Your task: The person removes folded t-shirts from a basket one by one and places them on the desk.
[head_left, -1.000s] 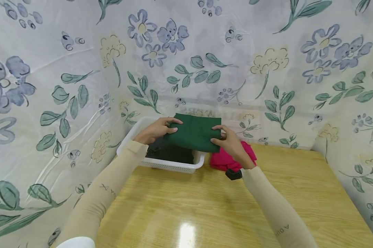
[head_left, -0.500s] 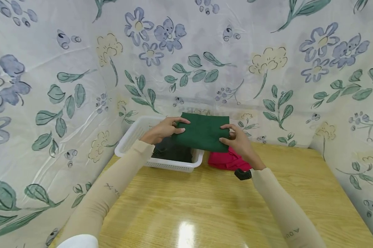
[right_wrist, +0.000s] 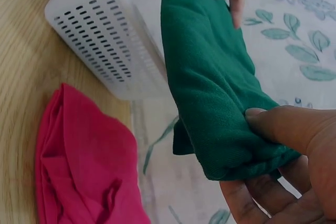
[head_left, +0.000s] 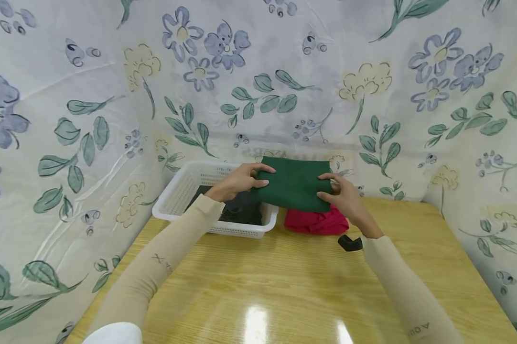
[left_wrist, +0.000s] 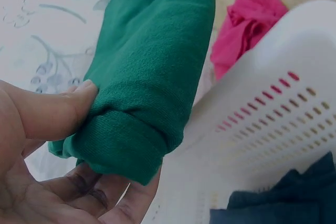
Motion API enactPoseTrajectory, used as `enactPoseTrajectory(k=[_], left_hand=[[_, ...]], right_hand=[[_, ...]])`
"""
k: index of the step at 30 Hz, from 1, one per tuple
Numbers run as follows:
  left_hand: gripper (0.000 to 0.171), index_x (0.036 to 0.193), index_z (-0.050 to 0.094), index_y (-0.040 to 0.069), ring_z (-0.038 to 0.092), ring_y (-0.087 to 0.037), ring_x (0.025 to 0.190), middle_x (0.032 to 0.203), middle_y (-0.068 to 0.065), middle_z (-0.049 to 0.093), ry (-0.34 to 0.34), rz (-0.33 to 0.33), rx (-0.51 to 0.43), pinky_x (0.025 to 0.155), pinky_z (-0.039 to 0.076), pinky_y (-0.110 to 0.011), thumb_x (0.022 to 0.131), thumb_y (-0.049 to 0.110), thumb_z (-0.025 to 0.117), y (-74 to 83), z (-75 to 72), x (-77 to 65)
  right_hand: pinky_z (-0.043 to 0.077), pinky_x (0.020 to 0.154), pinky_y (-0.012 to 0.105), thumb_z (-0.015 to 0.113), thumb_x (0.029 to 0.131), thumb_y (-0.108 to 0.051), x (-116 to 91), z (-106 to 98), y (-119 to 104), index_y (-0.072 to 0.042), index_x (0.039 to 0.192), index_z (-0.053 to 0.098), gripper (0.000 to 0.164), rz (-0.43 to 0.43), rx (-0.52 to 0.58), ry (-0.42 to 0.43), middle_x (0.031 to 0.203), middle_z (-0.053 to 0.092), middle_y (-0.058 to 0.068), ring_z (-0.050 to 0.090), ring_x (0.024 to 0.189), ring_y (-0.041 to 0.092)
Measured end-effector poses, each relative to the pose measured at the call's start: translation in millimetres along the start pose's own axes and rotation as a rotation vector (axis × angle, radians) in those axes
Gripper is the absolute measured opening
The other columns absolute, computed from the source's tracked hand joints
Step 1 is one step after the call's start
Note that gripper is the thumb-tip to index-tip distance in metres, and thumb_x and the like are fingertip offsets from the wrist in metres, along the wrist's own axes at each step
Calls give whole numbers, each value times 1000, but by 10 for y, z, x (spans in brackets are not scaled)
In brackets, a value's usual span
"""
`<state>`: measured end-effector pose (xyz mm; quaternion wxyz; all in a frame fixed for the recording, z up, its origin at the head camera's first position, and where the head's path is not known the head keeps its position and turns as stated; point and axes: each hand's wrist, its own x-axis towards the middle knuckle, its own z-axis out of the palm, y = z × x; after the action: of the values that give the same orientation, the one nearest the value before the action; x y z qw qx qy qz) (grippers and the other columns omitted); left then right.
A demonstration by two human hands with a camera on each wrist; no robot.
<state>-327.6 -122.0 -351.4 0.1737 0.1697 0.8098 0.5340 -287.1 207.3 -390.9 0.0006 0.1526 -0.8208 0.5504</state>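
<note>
A folded green cloth (head_left: 294,185) is held up between both hands. My left hand (head_left: 238,182) grips its left end, thumb on one face and fingers beneath, as the left wrist view shows. The right end is pinched by my right hand (head_left: 344,199), its thumb pressing the fold in the right wrist view. Below the green cloth, and partly covered by it in the head view, lies a crumpled pink cloth (head_left: 315,222) on the table. To the left stands a white plastic basket (head_left: 166,212) with black cloth (head_left: 249,210) inside.
The wooden table (head_left: 241,277) reaches forward to a floral-printed curtain (head_left: 258,114) hanging behind and at both sides. The basket's right wall stands close beside the pink cloth. A small black device (head_left: 350,243) shows at my right wrist.
Both hands have carried the green cloth rightward, from over the basket's right part to above the pink cloth. More of the black cloth in the basket shows now. The head view has shifted slightly.
</note>
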Motion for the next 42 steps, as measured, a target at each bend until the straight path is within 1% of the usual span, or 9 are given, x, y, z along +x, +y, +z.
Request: enactPoseTrajectory(k=[10,14,18,24,27,32,34,38,42], left_hand=[[39,141,63,20,62,-29,106,124,-18,59,-22,42,21,87,55,-41,102,13,66,33,185,121],[41,141,63,18,62,-29,100,120,-19,61,-42,56,13,83,55,-40,101,11,67,59,261,164],[43,143,62,18,64,-27,100,115,-17,61,-65,62,19,84,55,-39,101,11,68,89,338,194],[44,142,63,21,57,-25,90,97,-18,58,-81,68,60,81,50,-37,100,12,70,118,447,264],[44,141,64,23,59,-23,89,91,-15,57,-89,74,60,84,52,-40,99,12,70,136,526,310],[45,142,64,20,45,-19,67,72,-6,42,-115,94,52,74,48,-38,99,10,70,194,688,398],[45,143,63,20,37,-17,63,70,-3,37,-122,95,67,69,43,-35,99,10,69,199,748,419],[48,145,61,20,35,-15,61,70,-1,38,-138,87,76,66,39,-30,99,10,70,226,867,451],[49,146,60,17,27,-14,56,62,0,32,-166,107,77,62,33,-30,98,9,70,270,1019,519]], right_hand=[[58,87,33,70,99,-11,-99,-186,100,-8,144,52,48,43,17,0,133,65,24,65,120,36],[57,90,34,70,100,-10,-149,-247,143,-7,145,51,49,61,20,7,135,63,25,64,122,38],[57,92,36,69,100,-11,-208,-303,184,-8,145,51,49,77,-5,18,136,63,23,64,121,37],[57,91,34,68,101,-14,-293,-410,255,-9,147,49,50,80,-15,19,139,60,25,63,122,38],[57,89,30,67,101,-12,-339,-480,288,-7,148,47,51,80,-8,28,140,59,27,62,123,40],[57,86,28,67,102,-13,-424,-626,337,-7,150,45,53,87,-21,42,143,55,28,60,125,41],[57,86,29,67,102,-15,-453,-669,368,-7,150,45,53,89,-30,42,145,54,29,60,125,41],[56,87,28,67,103,-17,-511,-763,451,-7,150,45,53,101,-34,40,147,51,29,58,127,43],[55,86,24,67,102,-18,-602,-889,536,-8,149,46,52,110,-69,60,147,51,29,57,128,43]])
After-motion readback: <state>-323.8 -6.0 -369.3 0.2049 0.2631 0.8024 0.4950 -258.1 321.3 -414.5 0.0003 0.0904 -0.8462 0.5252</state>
